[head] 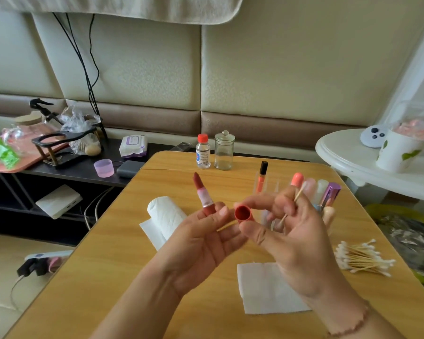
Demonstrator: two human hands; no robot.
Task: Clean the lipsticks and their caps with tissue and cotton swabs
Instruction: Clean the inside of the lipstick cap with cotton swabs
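Observation:
My left hand holds an uncapped dark red lipstick upright by its base, over the middle of the wooden table. My right hand pinches the red cap between thumb and forefinger, its open end turned toward me. The same hand's other fingers grip a cotton swab. A pile of cotton swabs lies at the right. A flat tissue sits under my right wrist, and a tissue roll lies left of my hands.
Several lipsticks and a gloss tube lie beyond my right hand. A clear bottle with a red cap and a glass jar stand at the table's far edge. A cluttered dark shelf is left, a white round table right.

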